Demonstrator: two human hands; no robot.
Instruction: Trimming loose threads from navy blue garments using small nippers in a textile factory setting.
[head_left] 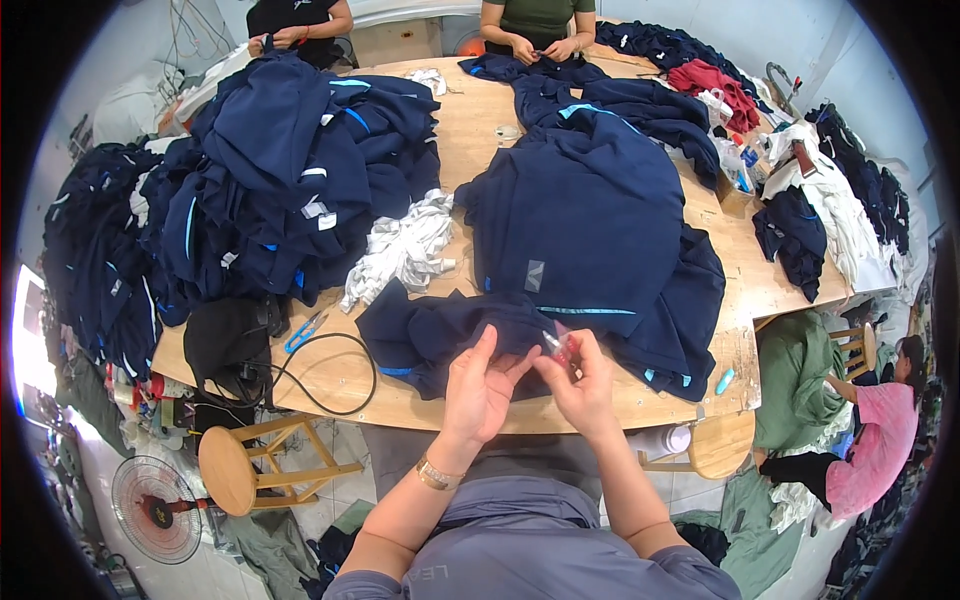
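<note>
Navy garments lie spread on the wooden table in front of me, one large navy garment (590, 220) with a grey patch and light-blue trim. A bunched part of navy cloth (430, 335) lies just beyond my hands. My left hand (483, 385) is open over the near edge of the cloth, thumb up and fingers stretched toward the right. Close to its fingertips, my right hand (583, 385) is closed on a small red-handled tool (564, 352) with a pale tip, which looks like thread snips. Fingers partly hide the tool.
A tall navy garment pile (290, 150) stands left, beside white strips (405, 245). Blue thread snips (305, 332), a black bag (228, 340) and a looped cable (372, 375) lie near the left edge. Two people work across the table. Wooden stools (228, 470) and a fan (158, 510) stand below.
</note>
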